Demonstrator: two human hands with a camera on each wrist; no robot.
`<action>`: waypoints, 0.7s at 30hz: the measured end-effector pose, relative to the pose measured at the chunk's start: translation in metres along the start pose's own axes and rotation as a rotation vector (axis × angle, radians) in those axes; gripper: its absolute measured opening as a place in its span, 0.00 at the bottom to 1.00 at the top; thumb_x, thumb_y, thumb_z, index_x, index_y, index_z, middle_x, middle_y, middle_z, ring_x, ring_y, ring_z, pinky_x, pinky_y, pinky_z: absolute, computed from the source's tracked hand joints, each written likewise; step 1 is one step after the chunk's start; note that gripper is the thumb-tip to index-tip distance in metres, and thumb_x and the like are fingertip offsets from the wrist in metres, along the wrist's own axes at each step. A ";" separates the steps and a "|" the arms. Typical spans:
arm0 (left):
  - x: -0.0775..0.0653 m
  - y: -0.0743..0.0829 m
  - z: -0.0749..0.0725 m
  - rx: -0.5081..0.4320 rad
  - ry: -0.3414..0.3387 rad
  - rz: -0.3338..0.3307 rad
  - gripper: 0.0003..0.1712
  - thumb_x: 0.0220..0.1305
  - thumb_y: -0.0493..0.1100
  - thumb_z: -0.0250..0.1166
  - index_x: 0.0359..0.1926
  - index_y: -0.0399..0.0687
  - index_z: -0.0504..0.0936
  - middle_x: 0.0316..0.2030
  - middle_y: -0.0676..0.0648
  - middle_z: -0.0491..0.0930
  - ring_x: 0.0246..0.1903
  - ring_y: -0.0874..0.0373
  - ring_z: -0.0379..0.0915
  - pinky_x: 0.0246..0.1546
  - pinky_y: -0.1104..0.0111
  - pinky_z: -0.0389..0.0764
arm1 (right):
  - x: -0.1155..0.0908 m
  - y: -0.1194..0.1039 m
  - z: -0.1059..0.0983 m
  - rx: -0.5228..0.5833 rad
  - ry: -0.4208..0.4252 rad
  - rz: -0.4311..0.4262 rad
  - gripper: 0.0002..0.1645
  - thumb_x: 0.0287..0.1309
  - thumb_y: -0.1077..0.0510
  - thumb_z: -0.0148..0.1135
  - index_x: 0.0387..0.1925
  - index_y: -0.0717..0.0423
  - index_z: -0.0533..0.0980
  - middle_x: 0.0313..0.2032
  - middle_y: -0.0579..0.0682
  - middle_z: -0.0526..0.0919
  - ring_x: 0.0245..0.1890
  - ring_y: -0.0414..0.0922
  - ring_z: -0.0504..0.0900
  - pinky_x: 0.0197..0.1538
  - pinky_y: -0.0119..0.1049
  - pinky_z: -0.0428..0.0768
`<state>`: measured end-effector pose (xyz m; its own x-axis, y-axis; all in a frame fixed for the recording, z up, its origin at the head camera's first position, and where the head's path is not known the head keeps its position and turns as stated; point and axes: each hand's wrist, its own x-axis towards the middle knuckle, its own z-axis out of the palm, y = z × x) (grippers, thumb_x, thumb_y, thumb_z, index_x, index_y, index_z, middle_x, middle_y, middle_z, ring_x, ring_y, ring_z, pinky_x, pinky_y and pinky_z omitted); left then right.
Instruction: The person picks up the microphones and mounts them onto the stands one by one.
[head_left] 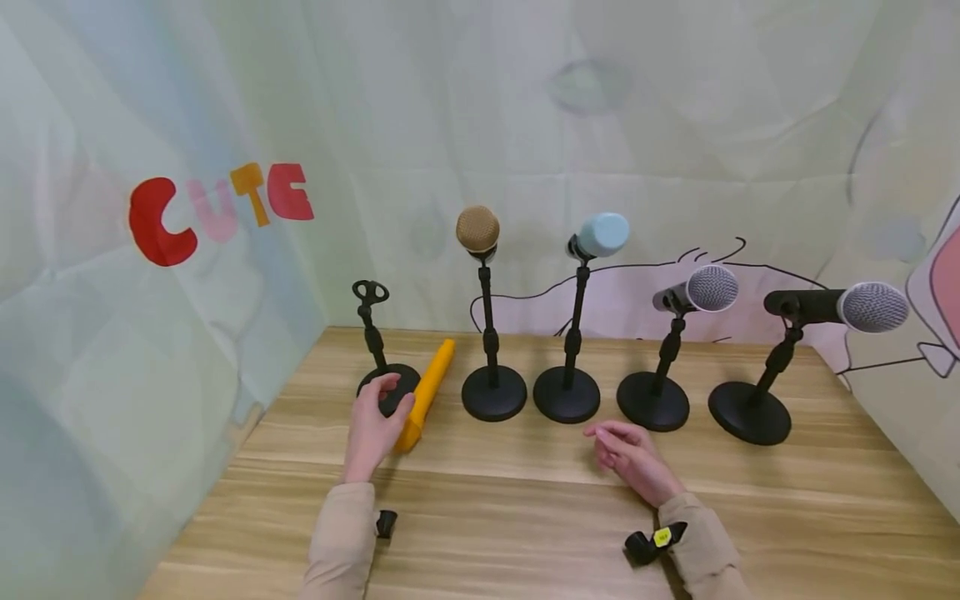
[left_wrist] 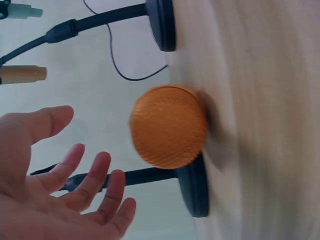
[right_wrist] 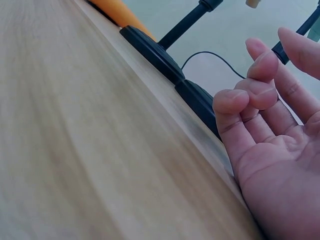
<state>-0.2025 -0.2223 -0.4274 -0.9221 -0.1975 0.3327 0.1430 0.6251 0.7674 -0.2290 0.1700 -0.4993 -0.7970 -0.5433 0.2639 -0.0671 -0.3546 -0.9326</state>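
Note:
An orange microphone (head_left: pixel 429 387) lies on the wooden table, its round mesh head (left_wrist: pixel 169 127) toward me. My left hand (head_left: pixel 375 429) hovers just left of it with loosely bent, spread fingers, and the left wrist view shows a gap between hand and microphone. Behind that hand stands a black microphone stand (head_left: pixel 375 337) with a bare clip; the hand partly covers its base. My right hand (head_left: pixel 636 460) holds nothing. Its fingers (right_wrist: pixel 232 102) hang loosely curled over the table, in front of the stands at right of centre.
Further right stand several more stands in a row, bearing a gold microphone (head_left: pixel 477 230), a light blue one (head_left: pixel 604 235), a silver-headed one (head_left: pixel 711 289) and a black one with a silver mesh head (head_left: pixel 873 307). A printed cloth (head_left: pixel 450 100) hangs behind the table (head_left: pixel 495 525).

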 end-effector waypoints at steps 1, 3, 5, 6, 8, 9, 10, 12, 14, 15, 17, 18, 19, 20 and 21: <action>0.000 -0.001 0.000 0.016 -0.010 -0.016 0.26 0.68 0.39 0.65 0.62 0.32 0.72 0.57 0.29 0.74 0.59 0.35 0.68 0.65 0.46 0.68 | 0.000 0.000 0.000 0.005 -0.002 -0.002 0.24 0.77 0.67 0.40 0.48 0.49 0.83 0.30 0.40 0.77 0.29 0.38 0.71 0.35 0.28 0.69; -0.001 -0.003 0.000 0.060 -0.038 -0.048 0.28 0.68 0.41 0.65 0.64 0.32 0.70 0.58 0.29 0.73 0.59 0.34 0.68 0.64 0.45 0.68 | 0.001 0.001 0.001 0.011 -0.008 -0.008 0.23 0.77 0.67 0.40 0.48 0.50 0.83 0.30 0.40 0.77 0.29 0.38 0.70 0.34 0.29 0.68; -0.001 -0.005 0.001 0.103 -0.069 -0.080 0.30 0.69 0.43 0.64 0.65 0.33 0.68 0.58 0.28 0.72 0.58 0.34 0.68 0.63 0.44 0.69 | 0.001 0.001 0.002 0.016 -0.010 -0.013 0.23 0.77 0.67 0.40 0.48 0.50 0.83 0.30 0.40 0.77 0.29 0.39 0.69 0.33 0.31 0.66; -0.001 -0.005 0.001 0.119 -0.085 -0.095 0.31 0.69 0.44 0.64 0.66 0.33 0.67 0.58 0.29 0.72 0.58 0.33 0.68 0.62 0.44 0.69 | 0.001 0.001 0.002 0.017 -0.011 -0.016 0.23 0.77 0.67 0.40 0.48 0.51 0.83 0.30 0.40 0.76 0.29 0.39 0.69 0.33 0.32 0.65; -0.002 -0.006 0.003 0.139 -0.109 -0.116 0.32 0.69 0.45 0.64 0.67 0.34 0.66 0.58 0.29 0.71 0.58 0.33 0.68 0.61 0.43 0.70 | 0.001 0.001 0.002 0.015 -0.008 -0.021 0.22 0.77 0.68 0.41 0.48 0.51 0.83 0.29 0.40 0.76 0.28 0.39 0.68 0.33 0.34 0.63; -0.002 -0.006 0.004 0.141 -0.116 -0.122 0.33 0.69 0.45 0.64 0.68 0.34 0.65 0.58 0.29 0.71 0.57 0.33 0.69 0.61 0.43 0.70 | 0.001 0.001 0.003 0.013 -0.006 -0.023 0.22 0.77 0.68 0.41 0.47 0.51 0.83 0.29 0.40 0.76 0.28 0.40 0.68 0.33 0.35 0.62; -0.002 -0.006 0.005 0.141 -0.122 -0.129 0.33 0.69 0.46 0.64 0.68 0.34 0.65 0.58 0.29 0.70 0.56 0.34 0.69 0.60 0.43 0.70 | 0.001 0.001 0.003 0.010 -0.003 -0.024 0.22 0.77 0.68 0.41 0.47 0.51 0.83 0.29 0.40 0.76 0.28 0.39 0.68 0.33 0.35 0.62; -0.003 -0.006 0.007 0.141 -0.140 -0.146 0.34 0.69 0.46 0.64 0.68 0.34 0.65 0.58 0.29 0.70 0.56 0.34 0.69 0.60 0.44 0.71 | 0.000 0.002 0.002 0.009 0.002 -0.023 0.22 0.77 0.68 0.41 0.47 0.50 0.83 0.29 0.40 0.76 0.28 0.39 0.68 0.33 0.36 0.61; -0.004 -0.006 0.008 0.144 -0.154 -0.155 0.34 0.69 0.46 0.65 0.68 0.34 0.65 0.58 0.28 0.69 0.56 0.34 0.69 0.60 0.44 0.71 | 0.000 0.002 0.002 0.008 0.002 -0.021 0.23 0.77 0.68 0.41 0.47 0.50 0.83 0.29 0.40 0.76 0.28 0.39 0.69 0.33 0.36 0.62; -0.004 -0.006 0.008 0.146 -0.161 -0.159 0.34 0.69 0.46 0.65 0.68 0.34 0.64 0.59 0.28 0.69 0.56 0.34 0.69 0.60 0.44 0.71 | 0.000 0.001 0.001 0.008 0.003 -0.019 0.23 0.77 0.68 0.41 0.48 0.50 0.83 0.29 0.40 0.76 0.28 0.39 0.69 0.32 0.35 0.62; -0.005 -0.006 0.008 0.144 -0.178 -0.168 0.35 0.69 0.47 0.65 0.68 0.34 0.64 0.60 0.27 0.68 0.58 0.34 0.68 0.63 0.44 0.70 | 0.000 0.001 0.001 0.006 0.004 -0.013 0.23 0.77 0.67 0.41 0.48 0.50 0.83 0.29 0.40 0.76 0.29 0.38 0.69 0.33 0.33 0.65; -0.005 -0.005 0.009 0.144 -0.184 -0.171 0.35 0.69 0.47 0.65 0.68 0.34 0.63 0.61 0.27 0.67 0.59 0.34 0.68 0.63 0.43 0.70 | 0.000 0.001 0.000 0.005 0.005 -0.009 0.23 0.77 0.67 0.41 0.48 0.50 0.83 0.29 0.40 0.76 0.29 0.38 0.70 0.33 0.32 0.66; -0.005 -0.005 0.009 0.141 -0.187 -0.174 0.35 0.69 0.47 0.65 0.68 0.34 0.63 0.61 0.27 0.67 0.60 0.34 0.67 0.64 0.43 0.69 | 0.000 0.000 0.000 0.004 0.007 -0.003 0.22 0.77 0.67 0.41 0.48 0.50 0.83 0.29 0.40 0.76 0.29 0.38 0.70 0.33 0.30 0.68; -0.005 -0.005 0.009 0.141 -0.190 -0.175 0.35 0.69 0.47 0.65 0.68 0.35 0.63 0.61 0.27 0.66 0.61 0.34 0.67 0.64 0.43 0.69 | 0.000 0.000 0.000 0.004 0.008 0.000 0.22 0.77 0.67 0.41 0.48 0.49 0.83 0.29 0.40 0.76 0.29 0.38 0.70 0.34 0.29 0.69; -0.005 -0.005 0.009 0.142 -0.193 -0.176 0.35 0.69 0.47 0.65 0.68 0.35 0.63 0.62 0.27 0.66 0.61 0.33 0.66 0.65 0.43 0.69 | 0.000 -0.001 0.000 0.003 0.010 0.004 0.22 0.77 0.66 0.41 0.48 0.49 0.83 0.29 0.40 0.77 0.29 0.37 0.71 0.34 0.28 0.70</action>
<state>-0.2021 -0.2172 -0.4379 -0.9815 -0.1738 0.0806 -0.0644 0.6956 0.7155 -0.2288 0.1701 -0.4987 -0.8031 -0.5371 0.2580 -0.0623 -0.3549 -0.9328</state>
